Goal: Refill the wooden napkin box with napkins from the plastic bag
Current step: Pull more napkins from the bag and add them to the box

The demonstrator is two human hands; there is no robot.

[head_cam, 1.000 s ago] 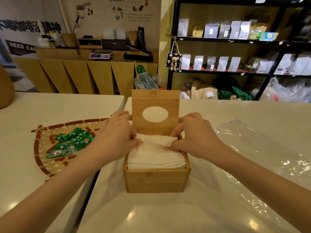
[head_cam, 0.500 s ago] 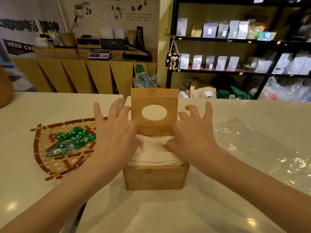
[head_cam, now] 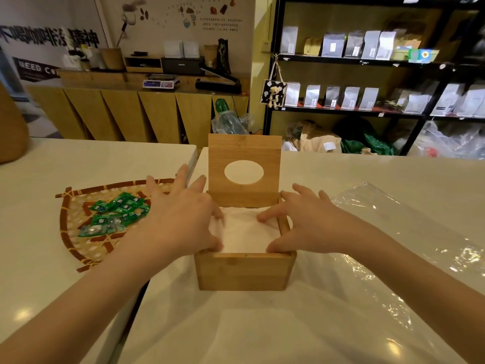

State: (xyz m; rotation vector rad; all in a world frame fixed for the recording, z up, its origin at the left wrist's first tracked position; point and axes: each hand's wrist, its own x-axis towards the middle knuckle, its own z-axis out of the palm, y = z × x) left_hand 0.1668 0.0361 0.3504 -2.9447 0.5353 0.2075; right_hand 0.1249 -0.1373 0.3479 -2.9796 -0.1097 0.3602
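The wooden napkin box (head_cam: 244, 271) stands in the middle of the white counter, its lid (head_cam: 244, 153) with an oval hole hinged upright at the back. A stack of white napkins (head_cam: 245, 233) lies inside, level with the rim. My left hand (head_cam: 181, 219) rests on the left side of the stack, fingers spread, thumb and fingertips on the napkins. My right hand (head_cam: 309, 222) lies on the right side, fingers apart, touching the napkins and the box's right wall. The clear plastic bag (head_cam: 409, 240) lies flat and looks empty on the counter to the right.
A woven bamboo tray (head_cam: 78, 227) with several green candy packets (head_cam: 115, 214) sits left of the box, across a gap between two counters. Behind are a wooden cabinet with a scale (head_cam: 160, 81) and black shelves (head_cam: 354, 61) of pouches.
Both hands went from pinching the top napkin to lying flat with fingers spread, and the napkin stack has sunk lower into the box.
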